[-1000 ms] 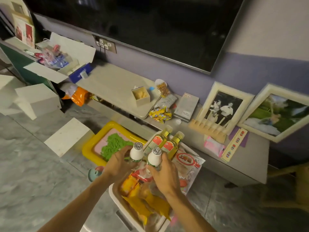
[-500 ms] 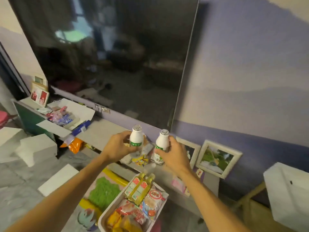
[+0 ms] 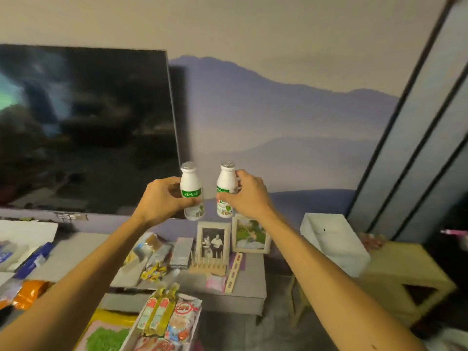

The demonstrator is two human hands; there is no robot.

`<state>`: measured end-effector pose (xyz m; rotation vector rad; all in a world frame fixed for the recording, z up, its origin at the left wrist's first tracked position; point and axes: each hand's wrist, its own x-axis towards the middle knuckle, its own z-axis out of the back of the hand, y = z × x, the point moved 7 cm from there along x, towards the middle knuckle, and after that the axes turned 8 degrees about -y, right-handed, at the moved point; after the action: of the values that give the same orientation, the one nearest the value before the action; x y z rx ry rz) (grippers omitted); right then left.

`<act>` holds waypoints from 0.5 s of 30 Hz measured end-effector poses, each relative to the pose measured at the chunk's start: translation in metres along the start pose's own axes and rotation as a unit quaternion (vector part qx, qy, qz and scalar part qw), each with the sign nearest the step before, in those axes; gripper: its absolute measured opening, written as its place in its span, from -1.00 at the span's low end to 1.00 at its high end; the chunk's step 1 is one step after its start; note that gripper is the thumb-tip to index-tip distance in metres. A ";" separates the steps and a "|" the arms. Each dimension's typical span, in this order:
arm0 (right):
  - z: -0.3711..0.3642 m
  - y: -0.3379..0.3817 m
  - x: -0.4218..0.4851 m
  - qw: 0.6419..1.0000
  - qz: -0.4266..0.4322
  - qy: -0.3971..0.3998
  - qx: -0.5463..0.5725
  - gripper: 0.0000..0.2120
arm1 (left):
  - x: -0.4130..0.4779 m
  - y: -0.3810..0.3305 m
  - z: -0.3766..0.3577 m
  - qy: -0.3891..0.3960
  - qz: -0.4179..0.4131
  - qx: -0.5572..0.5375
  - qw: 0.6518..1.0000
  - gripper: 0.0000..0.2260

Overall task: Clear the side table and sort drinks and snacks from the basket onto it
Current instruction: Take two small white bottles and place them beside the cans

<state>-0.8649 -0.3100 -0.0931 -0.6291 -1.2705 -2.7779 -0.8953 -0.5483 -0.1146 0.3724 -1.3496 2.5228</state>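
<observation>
Each hand, left hand (image 3: 162, 196) and right hand (image 3: 249, 196), grips 1 milk bottle (image 3: 191, 191); bottles could bump, slip, and hit the photo frame (image 3: 214, 243) at 6 o'clock.

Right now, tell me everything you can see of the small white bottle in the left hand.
The small white plastic-looking bottle has a rounded shoulder, a narrow neck and a silvery foil-like cap. A green band with pale lettering circles its middle; below it the label is blurred. It is upright and held in the air in front of the dark television screen. The left hand wraps its lower body from the left, and nothing else touches it.
</observation>
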 end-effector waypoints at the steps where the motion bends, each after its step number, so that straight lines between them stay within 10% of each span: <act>1: 0.018 -0.007 -0.003 1.000 -0.008 -0.017 -0.002 -0.41 | 0.004 -0.015 -0.013 0.014 -0.010 -0.009 1.000 -0.46; 15: 0.286 -0.213 -0.061 0.973 -0.147 -0.176 -0.019 -0.39 | 0.021 -0.218 -0.313 0.159 -0.100 -0.108 0.976 -0.52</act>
<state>-0.7483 0.0323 -0.1018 -1.0557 -1.4827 -3.0292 -0.8727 -0.1673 -0.1075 0.0541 -1.3628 2.1353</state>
